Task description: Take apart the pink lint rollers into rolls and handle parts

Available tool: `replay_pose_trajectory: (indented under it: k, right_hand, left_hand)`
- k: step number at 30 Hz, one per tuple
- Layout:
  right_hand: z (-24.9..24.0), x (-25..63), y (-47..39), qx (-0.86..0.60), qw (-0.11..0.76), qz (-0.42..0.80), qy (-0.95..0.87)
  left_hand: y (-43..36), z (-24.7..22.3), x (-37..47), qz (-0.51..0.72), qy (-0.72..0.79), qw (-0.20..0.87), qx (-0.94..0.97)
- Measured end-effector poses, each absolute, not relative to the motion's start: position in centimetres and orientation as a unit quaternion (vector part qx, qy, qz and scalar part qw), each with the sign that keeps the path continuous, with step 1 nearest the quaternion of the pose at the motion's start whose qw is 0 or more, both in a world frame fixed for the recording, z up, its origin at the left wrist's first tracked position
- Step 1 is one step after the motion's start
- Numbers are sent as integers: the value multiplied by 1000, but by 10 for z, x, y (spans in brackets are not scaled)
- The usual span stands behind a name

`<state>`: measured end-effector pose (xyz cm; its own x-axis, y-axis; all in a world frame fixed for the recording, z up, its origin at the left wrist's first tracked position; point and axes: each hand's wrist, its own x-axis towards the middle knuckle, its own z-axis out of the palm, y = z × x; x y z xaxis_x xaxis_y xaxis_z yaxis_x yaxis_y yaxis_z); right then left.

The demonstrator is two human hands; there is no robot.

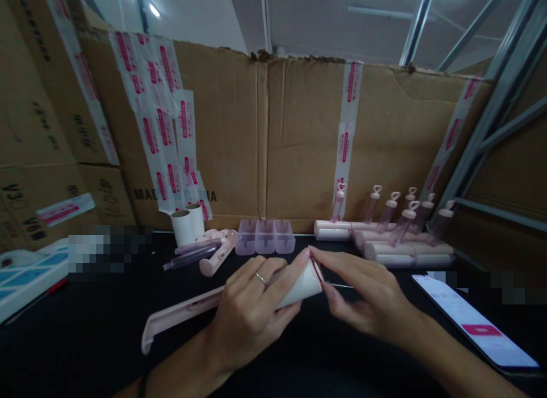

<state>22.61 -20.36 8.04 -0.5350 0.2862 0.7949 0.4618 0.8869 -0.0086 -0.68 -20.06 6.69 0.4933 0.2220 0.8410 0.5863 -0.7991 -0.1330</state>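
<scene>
Left hand [252, 307] around white roll [301, 285], right hand [367, 287] pinching pink rim [317, 273], cardboard [303, 141] well beyond

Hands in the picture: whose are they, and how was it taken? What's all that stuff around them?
No robot here! These are one person's bare hands. A camera worn on their head, looking forward and down, took this picture. The left hand holds a white tube; a long pink piece sticks out past that hand. The right hand has its fingertips at the tube's end. On the black surface are two standing tubes, a purple tray, pink rolls and a phone. Cardboard stands behind.
</scene>
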Motion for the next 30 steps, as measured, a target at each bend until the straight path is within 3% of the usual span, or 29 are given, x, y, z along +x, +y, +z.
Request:
replay_pose_trajectory:
  k: [9,19,30]
  right_hand:
    - [78,222,-204,-278,353,-127,-884]
    - [69,213,-207,-305,335,-162,-877]
    - [81,217,-206,-280,355,-88,-887]
  left_hand:
    - [-199,75,-10,-376,-216,291,-853]
    - [-198,74,-5,-367,-205,328,-846]
    - [-190,72,-11,-402,-213,271,-848]
